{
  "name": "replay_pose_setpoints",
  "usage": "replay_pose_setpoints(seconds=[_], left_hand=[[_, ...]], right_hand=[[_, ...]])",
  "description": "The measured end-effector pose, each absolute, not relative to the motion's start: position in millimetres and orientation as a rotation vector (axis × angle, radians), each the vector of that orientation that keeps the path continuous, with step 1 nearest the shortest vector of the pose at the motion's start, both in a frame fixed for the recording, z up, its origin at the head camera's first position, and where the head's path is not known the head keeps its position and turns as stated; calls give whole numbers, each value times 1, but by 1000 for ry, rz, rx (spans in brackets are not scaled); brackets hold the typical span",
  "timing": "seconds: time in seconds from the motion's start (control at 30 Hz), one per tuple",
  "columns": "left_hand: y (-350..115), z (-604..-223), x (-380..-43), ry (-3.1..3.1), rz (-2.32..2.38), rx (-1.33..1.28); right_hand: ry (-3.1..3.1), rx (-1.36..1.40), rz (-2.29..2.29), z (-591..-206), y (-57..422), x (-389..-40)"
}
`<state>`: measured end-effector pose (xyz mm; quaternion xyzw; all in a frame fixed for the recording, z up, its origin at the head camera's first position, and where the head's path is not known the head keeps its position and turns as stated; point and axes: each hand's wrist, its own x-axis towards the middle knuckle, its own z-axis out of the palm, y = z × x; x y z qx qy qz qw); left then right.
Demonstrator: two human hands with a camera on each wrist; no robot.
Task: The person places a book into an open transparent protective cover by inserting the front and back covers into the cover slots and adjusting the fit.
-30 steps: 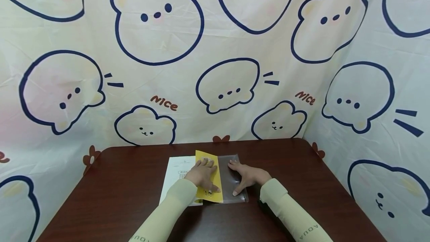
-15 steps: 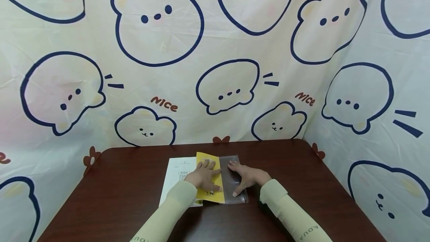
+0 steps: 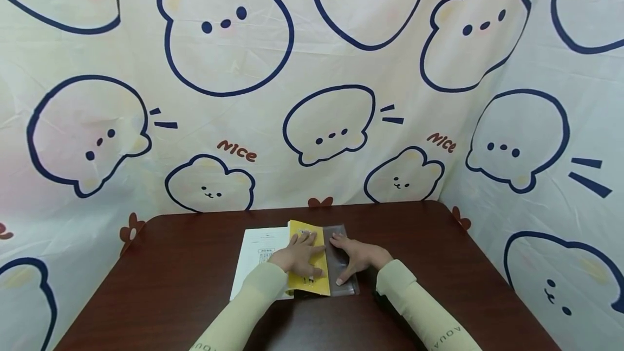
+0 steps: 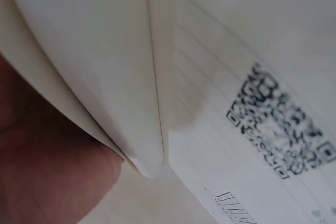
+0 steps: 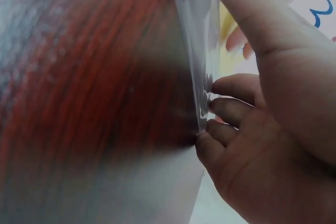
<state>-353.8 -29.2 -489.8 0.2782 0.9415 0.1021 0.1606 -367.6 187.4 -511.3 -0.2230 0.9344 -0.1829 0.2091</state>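
Observation:
A booklet lies open, its white printed page (image 3: 249, 261) on the left and its yellow cover (image 3: 319, 285) on the right. My left hand (image 3: 298, 258) presses on the yellow cover with spread fingers. In the left wrist view, a fingertip (image 4: 100, 177) touches a sheet's edge beside the page with a QR code (image 4: 278, 124). The yellow cover overlaps a clear plastic book cover (image 3: 334, 264). My right hand (image 3: 363, 256) rests on that plastic, thumb and fingers spread apart. Seen from the right wrist, the fingertips (image 5: 210, 142) touch the plastic film (image 5: 194, 24).
A dark reddish-brown table (image 3: 185, 270) carries everything. Behind it and to the right hangs a pale curtain (image 3: 263, 118) with cartoon bear heads.
The yellow cover has slid right over the plastic, so less of the plastic shows. My left hand has shifted slightly right with it; my right hand stays in place.

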Motion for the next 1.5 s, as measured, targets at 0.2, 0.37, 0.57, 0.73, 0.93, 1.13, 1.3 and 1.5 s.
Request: replay_pose_setpoints(seconds=[0.2, 0.37, 0.57, 0.73, 0.93, 1.13, 1.3, 1.5], left_hand=[[-43, -490, -362, 2697, 512, 884], [-61, -489, -362, 2711, 605, 816], [-71, -491, -361, 2646, 704, 758], [-71, -496, -363, 2611, 673, 749], [-66, -499, -364, 2604, 652, 781], [-59, -500, -361, 2606, 642, 793], [-53, -501, -359, 2626, 587, 770], [-47, -500, -358, 2646, 557, 751]], right_hand=[[2613, -595, -506, -512, 185, -370], [2621, -597, -504, -515, 185, -370], [2616, -613, -540, -517, 186, -371], [2611, -641, -524, -518, 187, -372], [2610, -624, -530, -517, 187, -371], [2614, -627, -521, -517, 187, -371], [2612, -635, -528, -518, 186, -371], [2624, -628, -512, -518, 186, -372]])
